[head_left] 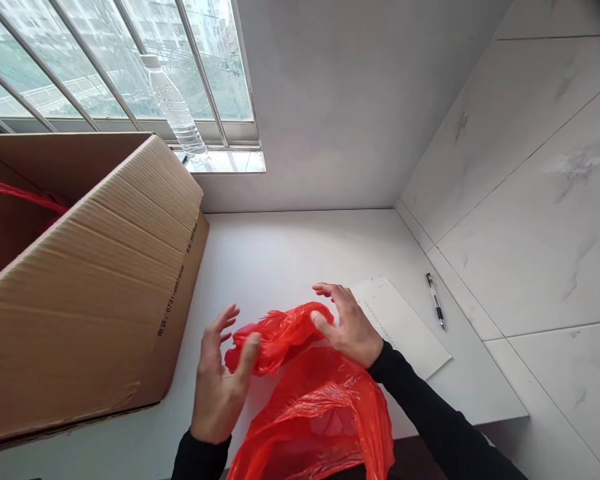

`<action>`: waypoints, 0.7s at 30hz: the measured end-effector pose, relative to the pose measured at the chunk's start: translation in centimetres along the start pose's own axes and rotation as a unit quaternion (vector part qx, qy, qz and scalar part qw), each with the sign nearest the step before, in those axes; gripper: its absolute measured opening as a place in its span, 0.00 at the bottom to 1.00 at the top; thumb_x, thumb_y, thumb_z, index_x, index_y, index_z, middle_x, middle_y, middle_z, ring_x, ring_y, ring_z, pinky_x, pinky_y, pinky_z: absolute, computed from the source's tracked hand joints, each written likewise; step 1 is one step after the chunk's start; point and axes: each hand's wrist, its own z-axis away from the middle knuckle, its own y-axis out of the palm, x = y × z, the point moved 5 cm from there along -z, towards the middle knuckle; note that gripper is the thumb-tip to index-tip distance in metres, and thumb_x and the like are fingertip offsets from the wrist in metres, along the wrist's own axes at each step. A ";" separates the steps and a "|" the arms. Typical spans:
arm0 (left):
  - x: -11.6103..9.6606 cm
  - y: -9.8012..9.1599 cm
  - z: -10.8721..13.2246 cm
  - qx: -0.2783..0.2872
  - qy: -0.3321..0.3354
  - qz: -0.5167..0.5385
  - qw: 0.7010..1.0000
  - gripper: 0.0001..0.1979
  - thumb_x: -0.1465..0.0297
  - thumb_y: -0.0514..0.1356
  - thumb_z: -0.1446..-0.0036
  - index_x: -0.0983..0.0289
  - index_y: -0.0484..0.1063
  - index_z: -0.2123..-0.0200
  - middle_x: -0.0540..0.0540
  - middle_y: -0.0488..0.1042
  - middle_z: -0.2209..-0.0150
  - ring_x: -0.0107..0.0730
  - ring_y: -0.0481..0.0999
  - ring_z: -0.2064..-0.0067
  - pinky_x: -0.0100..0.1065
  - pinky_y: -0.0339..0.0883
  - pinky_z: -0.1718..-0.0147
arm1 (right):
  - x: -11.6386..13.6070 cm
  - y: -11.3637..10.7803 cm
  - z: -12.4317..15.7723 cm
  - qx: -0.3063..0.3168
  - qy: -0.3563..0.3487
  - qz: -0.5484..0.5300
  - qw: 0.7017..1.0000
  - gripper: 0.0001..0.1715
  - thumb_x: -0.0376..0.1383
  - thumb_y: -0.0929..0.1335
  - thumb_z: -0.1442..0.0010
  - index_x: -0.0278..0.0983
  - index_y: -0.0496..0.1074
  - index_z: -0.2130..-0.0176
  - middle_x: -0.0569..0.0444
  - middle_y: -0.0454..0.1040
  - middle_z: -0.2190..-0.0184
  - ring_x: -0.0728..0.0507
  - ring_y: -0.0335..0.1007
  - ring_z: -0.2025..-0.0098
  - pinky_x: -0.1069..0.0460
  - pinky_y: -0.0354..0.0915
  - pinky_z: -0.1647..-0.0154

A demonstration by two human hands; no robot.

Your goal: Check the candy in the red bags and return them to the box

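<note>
A crumpled red plastic bag (285, 337) lies on the white tabletop between my hands. At its left end is my left hand (223, 380), fingers apart and curved around it without a visible grip. My right hand (347, 327) is at the bag's right end, thumb and fingers spread, with the thumb over its edge. Whether either hand touches the bag is hard to tell. A larger red plastic bag (325, 407), its mouth gaping, hangs over the table's front edge nearer to me, just below both hands.
A big open cardboard box (105, 280) with red plastic inside stands at left. A sheet of paper (405, 327) and a pen (435, 301) lie at right. On the barred window's sill stands a water bottle (175, 110). Walls border the table (300, 253) behind and right.
</note>
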 end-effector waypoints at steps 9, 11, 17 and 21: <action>-1.2 -0.2 0.9 0.100 0.131 -0.135 0.977 0.15 0.55 0.66 0.46 0.54 0.78 0.58 0.53 0.76 0.62 0.41 0.72 0.57 0.40 0.64 0.56 | -0.5 -0.6 0.2 -0.013 0.081 -0.080 0.993 0.09 0.41 0.64 0.34 0.40 0.70 0.61 0.56 0.76 0.66 0.45 0.71 0.66 0.50 0.66 0.62; -0.3 -1.3 0.9 0.079 0.077 -0.087 0.990 0.12 0.56 0.63 0.43 0.55 0.79 0.61 0.53 0.76 0.63 0.38 0.72 0.58 0.36 0.65 0.58 | -1.5 -1.1 0.5 -0.021 0.127 -0.106 0.986 0.13 0.46 0.63 0.34 0.40 0.69 0.62 0.57 0.74 0.70 0.46 0.68 0.70 0.51 0.65 0.68; 0.4 -3.2 1.0 -0.030 -0.075 0.069 0.994 0.17 0.55 0.59 0.39 0.57 0.75 0.53 0.52 0.76 0.55 0.35 0.74 0.56 0.31 0.67 0.57 | -0.7 -1.9 1.7 -0.049 0.125 -0.093 0.987 0.13 0.46 0.64 0.35 0.41 0.67 0.55 0.54 0.73 0.60 0.44 0.69 0.61 0.48 0.67 0.58; -1.8 -2.7 1.0 -0.029 -0.062 0.104 0.992 0.15 0.56 0.62 0.41 0.57 0.72 0.55 0.52 0.76 0.54 0.36 0.76 0.54 0.32 0.69 0.53 | 3.8 -3.8 3.5 -0.214 -0.004 -0.045 0.976 0.09 0.37 0.67 0.37 0.42 0.62 0.58 0.55 0.66 0.62 0.44 0.66 0.59 0.48 0.65 0.55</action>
